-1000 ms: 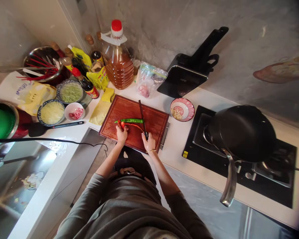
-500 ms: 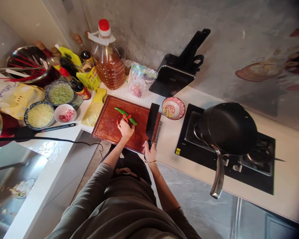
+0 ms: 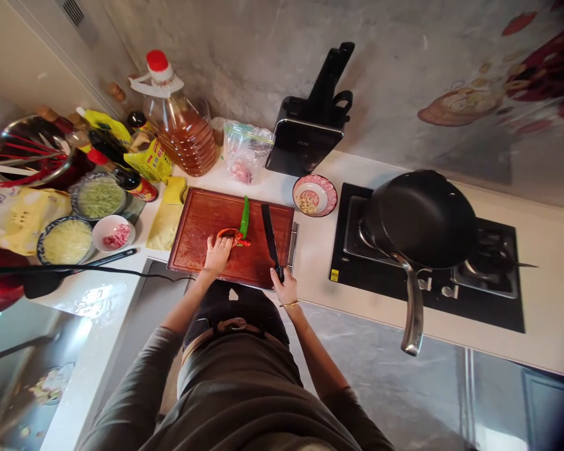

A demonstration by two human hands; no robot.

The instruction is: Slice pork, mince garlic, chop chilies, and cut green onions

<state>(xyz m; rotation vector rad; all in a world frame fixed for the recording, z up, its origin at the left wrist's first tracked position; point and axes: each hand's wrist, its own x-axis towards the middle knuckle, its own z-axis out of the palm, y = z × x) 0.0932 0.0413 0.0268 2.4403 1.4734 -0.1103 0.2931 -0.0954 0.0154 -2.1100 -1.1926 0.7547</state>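
Note:
On the brown wooden cutting board (image 3: 192, 228), my left hand (image 3: 217, 255) is closed with its fingertips on red chili peppers (image 3: 239, 239). Part of the red chilies is hidden behind the fingers. A long green chili pepper (image 3: 245, 216) points away from me, its near end touching the red ones. My right hand (image 3: 285, 287) grips the black handle of a kitchen knife (image 3: 269, 233). The dark blade stands nearly edge-on above the board's right side, apart from the chilies.
Right of the board are a pink-rimmed bowl of chopped garlic (image 3: 316, 181) and a black wok (image 3: 423, 219) on the gas stove (image 3: 348, 282). Several bowls, including a white bowl of diced meat (image 3: 126, 228), stand left. Behind are an oil jug (image 3: 183, 134) and a knife block (image 3: 305, 141).
The green chili has swung from lying slantwise to pointing away from me. My left hand has shifted left and nearer. The knife blade has turned from its broad side to edge-on.

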